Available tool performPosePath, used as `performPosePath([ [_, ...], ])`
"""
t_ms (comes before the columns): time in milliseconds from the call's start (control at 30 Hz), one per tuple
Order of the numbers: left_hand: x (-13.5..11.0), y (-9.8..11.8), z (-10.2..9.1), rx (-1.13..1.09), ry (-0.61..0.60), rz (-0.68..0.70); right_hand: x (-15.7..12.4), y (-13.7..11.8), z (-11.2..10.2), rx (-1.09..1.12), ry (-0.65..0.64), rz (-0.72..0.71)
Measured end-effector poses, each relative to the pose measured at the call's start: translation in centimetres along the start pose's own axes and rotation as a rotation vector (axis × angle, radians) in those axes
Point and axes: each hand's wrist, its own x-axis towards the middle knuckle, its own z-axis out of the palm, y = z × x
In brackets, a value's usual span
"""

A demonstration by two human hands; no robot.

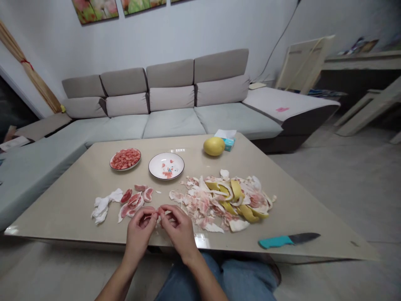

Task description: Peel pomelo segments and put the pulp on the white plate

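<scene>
Left hand: so the left hand (140, 223) is pinching with thumb and index finger closed right down on a small piece of red pulp (158, 211).
Right hand: the right hand (177, 223) is doing the same from the other side, grip closed to a fingertip pinch, with that piece sitting between both hands just above the tabletop (297, 200).
Near edge: forearms are coming in over it, wrists are hovering about at the rim, and knees in jeans (247, 276) are sitting below.
Left of hands: fruit segments (134, 202) are lying really close by, with a crumpled tissue (105, 205) flanking them on the outside, so room is getting tight there.
Right of hands: a peel pile (203, 202) is sprawling just beside the right hand, pretty much walling off that side.
Knife: the teal-handled knife (290, 239) is lying near the front edge, handle pointing toward the hands, with tabletop showing between it and the peel.
Plates: a heaped plate (125, 169) of red pulp and a white plate (155, 165) with a few red bits are sitting farther out, a gap showing between their rims.
Far edge: a yellow fruit (214, 146) is resting by a tissue pack (229, 144), with the sofa (172, 121) running behind.
</scene>
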Motion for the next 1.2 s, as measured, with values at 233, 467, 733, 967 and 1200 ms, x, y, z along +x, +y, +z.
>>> performPosePath([
  [233,-0.2,-0.6,-0.3,0.115,0.029,0.123,-0.2,-0.2,0.2,-0.038,0.004,0.012],
  [467,-0.1,0.2,0.2,0.004,0.04,-0.01,0.1,0.8,0.8,0.273,0.024,0.247],
  [733,0.5,-0.1,-0.1,-0.172,-0.009,-0.211,0.7,0.9,0.0,0.432,-0.042,0.348],
  [967,0.6,0.1,-0.3,-0.341,-0.1,-0.379,0.9,1.2,-0.3,0.448,-0.082,0.352],
  [1200,0.5,-0.1,-0.1,-0.222,-0.139,-0.271,0.7,1.1,-0.3,0.381,-0.072,0.294],
])
